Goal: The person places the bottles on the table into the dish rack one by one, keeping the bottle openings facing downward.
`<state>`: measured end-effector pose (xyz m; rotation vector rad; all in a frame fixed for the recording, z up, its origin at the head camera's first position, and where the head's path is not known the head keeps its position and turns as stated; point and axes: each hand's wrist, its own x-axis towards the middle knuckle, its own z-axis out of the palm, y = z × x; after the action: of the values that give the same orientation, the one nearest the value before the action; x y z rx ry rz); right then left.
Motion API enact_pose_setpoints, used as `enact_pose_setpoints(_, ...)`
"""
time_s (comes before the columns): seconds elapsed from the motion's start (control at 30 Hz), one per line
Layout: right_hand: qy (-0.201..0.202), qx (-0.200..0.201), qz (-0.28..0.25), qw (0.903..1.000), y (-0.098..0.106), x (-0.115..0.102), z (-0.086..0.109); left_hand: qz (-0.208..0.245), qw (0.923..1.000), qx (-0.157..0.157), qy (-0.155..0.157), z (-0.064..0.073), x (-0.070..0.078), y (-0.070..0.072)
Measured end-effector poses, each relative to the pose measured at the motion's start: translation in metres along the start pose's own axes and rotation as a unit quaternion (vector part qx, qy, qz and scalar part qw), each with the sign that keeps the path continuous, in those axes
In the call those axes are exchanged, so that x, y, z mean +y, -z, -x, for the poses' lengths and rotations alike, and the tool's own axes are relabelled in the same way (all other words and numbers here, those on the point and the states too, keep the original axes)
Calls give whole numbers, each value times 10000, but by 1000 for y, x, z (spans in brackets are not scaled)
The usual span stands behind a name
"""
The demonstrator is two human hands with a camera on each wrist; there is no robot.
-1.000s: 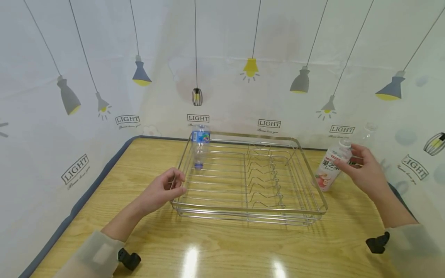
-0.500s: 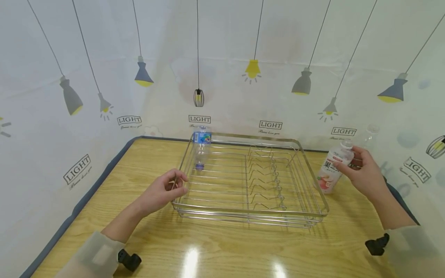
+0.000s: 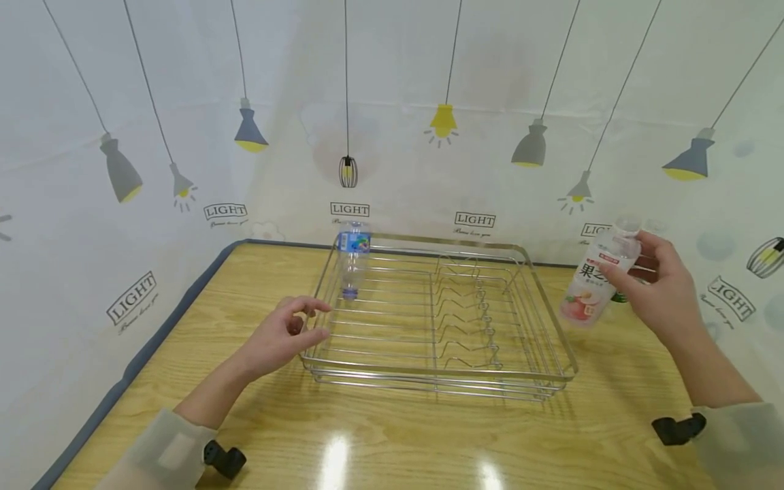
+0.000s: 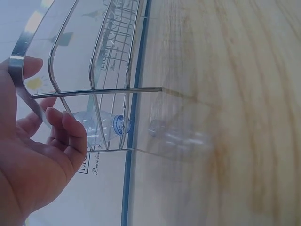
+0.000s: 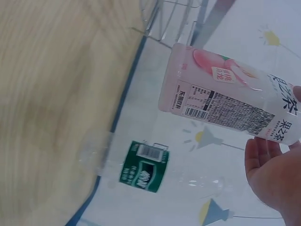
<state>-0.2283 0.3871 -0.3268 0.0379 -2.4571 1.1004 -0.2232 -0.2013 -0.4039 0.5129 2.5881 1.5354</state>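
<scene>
My right hand (image 3: pixel 664 289) grips a clear plastic drink bottle (image 3: pixel 597 279) with a pink peach label near its top, between thumb and fingers. The bottle is tilted, right of the wire dish rack (image 3: pixel 435 371). My left hand (image 3: pixel 282 337) is at the rack's left rim, fingers loosely bent; in the left wrist view the rim (image 4: pixel 18 70) passes between its fingers. A clear bottle (image 3: pixel 353 262) with a blue label and blue cap leans upside down in the rack's back left corner. Behind my right hand is another clear bottle with a green label (image 5: pixel 145 166), mostly hidden in the head view.
The rack stands on a wooden table (image 3: pixel 392 442) with a row of wavy wire dividers (image 3: pixel 468 313) on its right side. A pale curtain (image 3: pixel 398 82) printed with lamps encloses the back and both sides.
The peach-label bottle has risen and moved slightly right in my right hand, tilting more. My left index finger has straightened a little at the rim. The rack and blue-label bottle stay put.
</scene>
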Motion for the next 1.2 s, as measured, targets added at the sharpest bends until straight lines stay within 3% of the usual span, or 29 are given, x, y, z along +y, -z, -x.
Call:
enact_pose_setpoints(0.23,327,251,-303,9987,4,-33,1,-119,9998,113,151,0,0,3)
enact_pose_setpoints(0.43,700,317,-658,9949,-3,-61,3,-187,9992,340,-75,-2,3,15)
enact_pose_setpoints(0.6,1240,225,-908,9879,-15,-82,5,-157,9973,592,-406,-7,23,30)
enact_pose_setpoints(0.73,1704,46,-1191,9781,-28,-97,8,-156,9959,653,-608,-14,45,34)
enact_pose_setpoints(0.93,2124,-360,-1147,9698,-45,-114,11,-61,9956,423,-836,-28,71,24)
enact_pose_setpoints(1.2,1990,-1132,-867,9696,-64,-130,18,304,9916,-198,-1242,-49,99,-8)
